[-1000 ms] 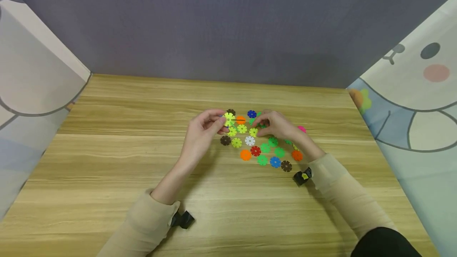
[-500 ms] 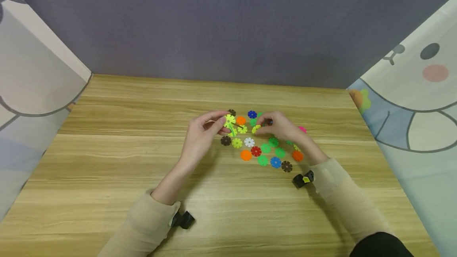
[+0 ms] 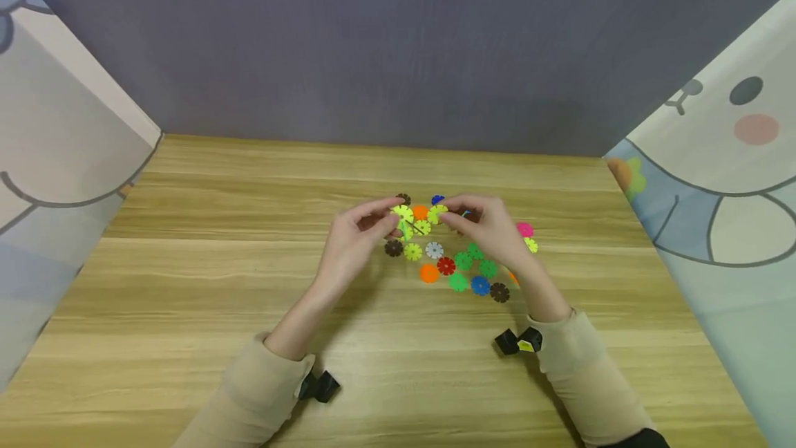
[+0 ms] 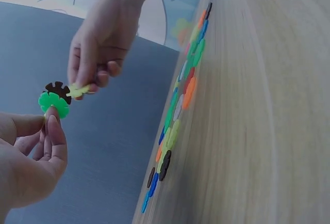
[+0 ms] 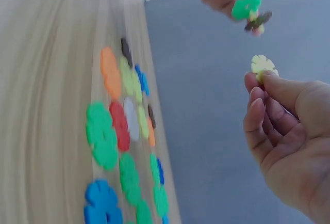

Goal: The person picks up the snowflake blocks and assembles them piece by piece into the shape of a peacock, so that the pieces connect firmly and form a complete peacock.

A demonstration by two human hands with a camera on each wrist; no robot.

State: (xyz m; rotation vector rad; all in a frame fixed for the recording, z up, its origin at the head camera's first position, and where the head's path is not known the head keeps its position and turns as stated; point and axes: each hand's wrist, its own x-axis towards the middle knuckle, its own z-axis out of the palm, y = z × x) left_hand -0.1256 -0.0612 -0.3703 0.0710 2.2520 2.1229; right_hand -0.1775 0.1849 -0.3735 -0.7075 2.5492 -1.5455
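Between thumb and fingers of my left hand (image 3: 351, 244) is a small joined cluster of slotted snowflake discs, raised above the table. It includes a yellow disc (image 3: 403, 213), a green disc (image 4: 50, 101) and a brown disc (image 5: 258, 21) set edge-on. My right hand (image 3: 497, 234) pinches a single yellow snowflake disc (image 5: 263, 65) by its edge. In the right wrist view a gap separates that disc from the cluster; in the left wrist view the two overlap. Fingers hide part of both pieces.
Loose snowflake discs lie flat on the wooden table (image 3: 205, 282) below my hands, including a white disc (image 3: 434, 249), a red disc (image 3: 446, 266) and a blue disc (image 3: 480, 285). A grey panel (image 3: 385, 47) stands behind the table, with printed side panels (image 3: 715, 206).
My right hand has picked the yellow disc up off the table and brought it up and left towards the cluster. The left hand has stayed nearly in place, its cluster turned slightly.
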